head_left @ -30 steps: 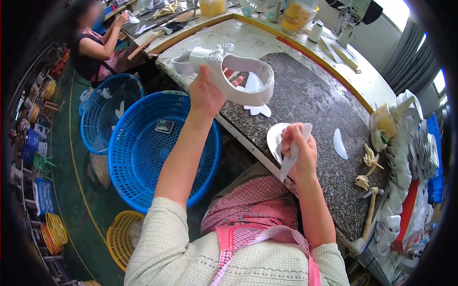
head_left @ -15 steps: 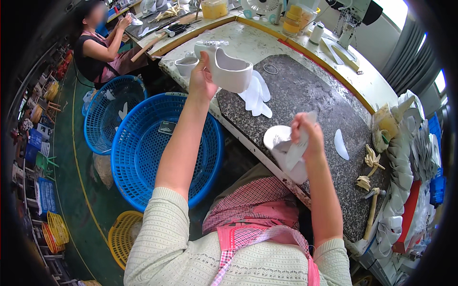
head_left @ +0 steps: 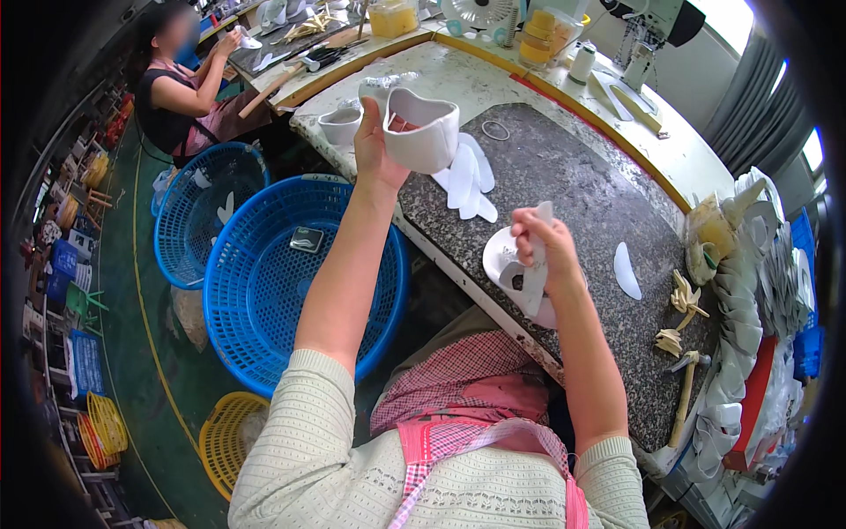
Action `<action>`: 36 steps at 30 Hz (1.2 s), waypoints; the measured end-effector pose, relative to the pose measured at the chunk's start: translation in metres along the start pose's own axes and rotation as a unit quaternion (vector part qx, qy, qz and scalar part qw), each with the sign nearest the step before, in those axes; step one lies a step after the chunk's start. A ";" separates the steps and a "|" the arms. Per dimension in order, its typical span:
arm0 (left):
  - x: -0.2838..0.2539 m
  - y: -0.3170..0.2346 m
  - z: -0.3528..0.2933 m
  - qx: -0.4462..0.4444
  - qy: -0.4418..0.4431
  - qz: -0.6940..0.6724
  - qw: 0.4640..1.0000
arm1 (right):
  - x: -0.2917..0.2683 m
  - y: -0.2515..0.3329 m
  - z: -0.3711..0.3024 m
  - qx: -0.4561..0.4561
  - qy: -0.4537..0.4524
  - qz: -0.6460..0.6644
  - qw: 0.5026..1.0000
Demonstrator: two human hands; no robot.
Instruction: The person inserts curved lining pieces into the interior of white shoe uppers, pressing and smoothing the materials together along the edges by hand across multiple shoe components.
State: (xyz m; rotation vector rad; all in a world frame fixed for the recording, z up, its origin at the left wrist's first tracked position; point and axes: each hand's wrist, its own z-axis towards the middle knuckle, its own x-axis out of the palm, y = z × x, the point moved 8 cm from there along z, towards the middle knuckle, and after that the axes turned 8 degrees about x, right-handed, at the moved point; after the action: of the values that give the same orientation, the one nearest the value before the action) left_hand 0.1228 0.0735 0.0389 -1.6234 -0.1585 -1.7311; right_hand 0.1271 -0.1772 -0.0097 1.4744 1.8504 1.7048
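My left hand [head_left: 377,150] is closed on a white shoe upper [head_left: 430,152], raised above the table's left edge. Its opening faces me, and fingers show inside it. In my right hand [head_left: 551,247] is a flat white insole [head_left: 534,284], pinched and held upright. Behind and below that hand, a second white shoe upper [head_left: 499,249] rests at the table's near edge, partly hidden by the insole. Several white insoles [head_left: 464,181] lie fanned out beside the raised upper. Another white upper [head_left: 338,125] stands at the table's far left corner.
A dark speckled board [head_left: 564,167] covers much of the table. At right lie a curved white piece [head_left: 627,271], a hammer [head_left: 687,397] and stacked white uppers [head_left: 738,353]. Blue baskets [head_left: 220,331] stand on the floor at left. Another person [head_left: 181,88] sits at far left.
The upper in my left hand has turned, so more of its inside shows. My right hand has shifted slightly left with the insole, which now stands more upright.
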 end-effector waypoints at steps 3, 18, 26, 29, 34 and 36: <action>-0.012 -0.014 0.013 0.029 -0.008 -0.008 1.000 | -0.031 0.015 0.007 -0.063 -0.078 0.045 0.994; 0.000 -0.015 0.013 0.110 -0.032 0.094 0.989 | 0.089 0.075 -0.056 -0.386 0.070 -0.507 0.768; 0.026 0.003 -0.012 0.019 -0.020 0.021 0.999 | 0.030 0.118 -0.045 -0.417 0.106 0.181 0.884; 0.025 0.015 -0.016 -0.008 0.014 -0.010 1.000 | 0.070 0.081 -0.050 -0.242 0.037 -0.161 0.956; 0.052 0.020 -0.051 -0.024 0.039 -0.035 0.998 | 0.076 0.027 -0.040 -0.061 0.074 0.125 0.987; 0.059 0.025 -0.061 -0.052 0.077 -0.001 0.996 | 0.085 0.019 -0.050 -0.035 0.144 0.189 0.971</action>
State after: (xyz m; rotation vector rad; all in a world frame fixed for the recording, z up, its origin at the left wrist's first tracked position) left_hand 0.0926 -0.0032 0.0713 -1.5554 0.0025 -1.8846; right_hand 0.0603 -0.1470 0.0590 1.7124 1.6934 2.2404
